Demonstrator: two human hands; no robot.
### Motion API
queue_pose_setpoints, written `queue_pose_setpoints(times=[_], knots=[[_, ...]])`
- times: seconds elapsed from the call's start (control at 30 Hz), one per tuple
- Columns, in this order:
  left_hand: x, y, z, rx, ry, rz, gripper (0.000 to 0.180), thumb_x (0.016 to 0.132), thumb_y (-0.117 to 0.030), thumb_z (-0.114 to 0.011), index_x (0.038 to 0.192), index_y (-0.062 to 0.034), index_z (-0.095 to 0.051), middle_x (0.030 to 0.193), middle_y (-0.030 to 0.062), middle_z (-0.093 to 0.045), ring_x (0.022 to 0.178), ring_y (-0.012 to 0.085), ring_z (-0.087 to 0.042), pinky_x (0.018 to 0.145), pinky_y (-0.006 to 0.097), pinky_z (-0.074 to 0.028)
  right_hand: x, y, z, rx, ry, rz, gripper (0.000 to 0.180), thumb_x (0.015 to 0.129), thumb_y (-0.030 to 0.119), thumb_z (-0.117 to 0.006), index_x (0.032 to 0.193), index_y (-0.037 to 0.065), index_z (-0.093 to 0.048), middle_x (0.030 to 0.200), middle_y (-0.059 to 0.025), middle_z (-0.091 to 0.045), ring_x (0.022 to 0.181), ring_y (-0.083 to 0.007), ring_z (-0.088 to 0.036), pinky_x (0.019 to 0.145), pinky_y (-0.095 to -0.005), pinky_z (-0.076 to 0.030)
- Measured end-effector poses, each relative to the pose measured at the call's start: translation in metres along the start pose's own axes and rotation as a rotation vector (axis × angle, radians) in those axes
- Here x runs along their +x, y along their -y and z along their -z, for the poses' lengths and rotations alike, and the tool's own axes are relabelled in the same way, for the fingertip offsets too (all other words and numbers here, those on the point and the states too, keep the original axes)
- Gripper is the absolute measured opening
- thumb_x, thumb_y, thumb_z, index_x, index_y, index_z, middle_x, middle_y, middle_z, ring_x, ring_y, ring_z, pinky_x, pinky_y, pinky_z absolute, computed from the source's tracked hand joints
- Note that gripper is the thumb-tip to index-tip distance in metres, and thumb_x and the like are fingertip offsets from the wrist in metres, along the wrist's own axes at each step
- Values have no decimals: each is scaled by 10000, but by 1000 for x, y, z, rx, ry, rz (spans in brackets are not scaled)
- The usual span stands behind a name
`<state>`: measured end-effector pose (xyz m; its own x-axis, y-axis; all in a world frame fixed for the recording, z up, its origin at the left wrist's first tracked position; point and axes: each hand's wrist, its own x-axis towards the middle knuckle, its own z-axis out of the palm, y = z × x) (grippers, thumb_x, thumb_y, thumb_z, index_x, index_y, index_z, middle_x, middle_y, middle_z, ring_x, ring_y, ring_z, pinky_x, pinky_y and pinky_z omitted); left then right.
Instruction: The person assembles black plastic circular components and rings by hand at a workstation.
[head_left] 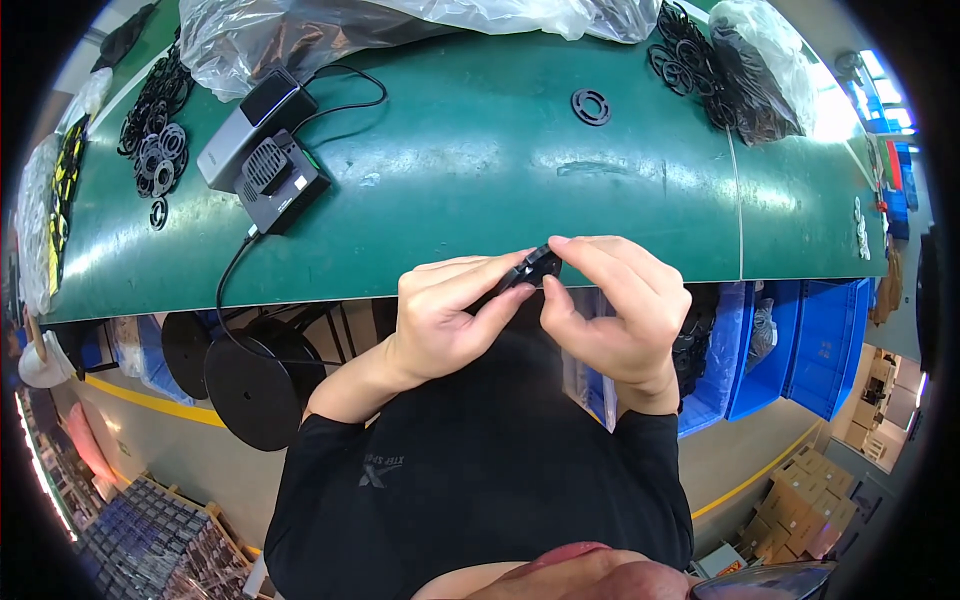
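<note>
A black plastic ring point(541, 264) is held up in front of my chest, tilted and seen nearly edge-on, just off the table's near edge. Thumb and fingers of my left hand point(447, 312) pinch its left side. On the other side, my right hand point(628, 308) has its index fingertip at the ring's upper edge and its thumb lower down, closed about it. The fingers hide part of the ring. A similar flat black ring point(591, 107) lies alone on the green table point(450, 170), beyond my hands.
Heaps of black rings lie at left point(160, 160) and far right point(685, 60). A grey device on a black box point(285, 185) trails a cable over the near edge. Plastic bags point(400, 20) line the back. Blue bins point(820, 345) stand below at right, a round black stool point(250, 395) at left.
</note>
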<state>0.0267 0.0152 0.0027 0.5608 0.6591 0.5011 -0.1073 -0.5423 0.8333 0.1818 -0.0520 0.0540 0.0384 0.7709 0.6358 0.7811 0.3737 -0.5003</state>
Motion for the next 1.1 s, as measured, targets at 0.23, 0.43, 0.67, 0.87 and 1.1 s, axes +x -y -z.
queue_pose_setpoints(times=[0.23, 0.43, 0.67, 0.87, 1.1], knots=[[-11, 3, 2, -456, -4, 295, 226, 821, 7, -640, 1035, 78, -624, 899, 115, -679, 780, 110, -626, 650, 223, -500, -8, 0, -1, 134, -10, -193, 408, 602, 71, -803, 966, -15, -640, 897, -143, -627, 736, -233, -624, 632, -288, -515], [-7, -1, 5, -534, 19, 281, 193, 823, 8, -636, 1005, 70, -637, 916, 116, -663, 797, 126, -620, 673, 221, -494, -14, -12, 0, 659, 121, -483, 143, 753, -23, -678, 894, -47, -669, 810, -120, -644, 714, -140, -608, 627, -238, -481], [-4, 2, 14, -428, 154, 263, 193, 813, 1, -648, 998, 54, -644, 836, 85, -639, 723, 97, -592, 619, 202, -477, -18, -17, -2, 861, 132, -621, 109, 746, -34, -680, 854, -51, -676, 768, -109, -645, 674, -133, -591, 609, -223, -460], [7, -6, 17, -472, 69, 386, 186, 799, -1, -645, 977, 51, -654, 821, 96, -650, 706, 106, -609, 597, 202, -480, -19, -13, -5, 720, 158, -527, 103, 737, -32, -681, 839, -47, -671, 752, -111, -649, 676, -136, -604, 606, -223, -465], [12, -6, 14, -302, 38, 219, 157, 761, 19, -634, 909, 48, -676, 766, 131, -681, 665, 143, -656, 594, 226, -501, -21, -9, -14, 593, 72, -458, 106, 741, -25, -673, 845, -41, -667, 759, -111, -652, 673, -151, -612, 610, -231, -472]])
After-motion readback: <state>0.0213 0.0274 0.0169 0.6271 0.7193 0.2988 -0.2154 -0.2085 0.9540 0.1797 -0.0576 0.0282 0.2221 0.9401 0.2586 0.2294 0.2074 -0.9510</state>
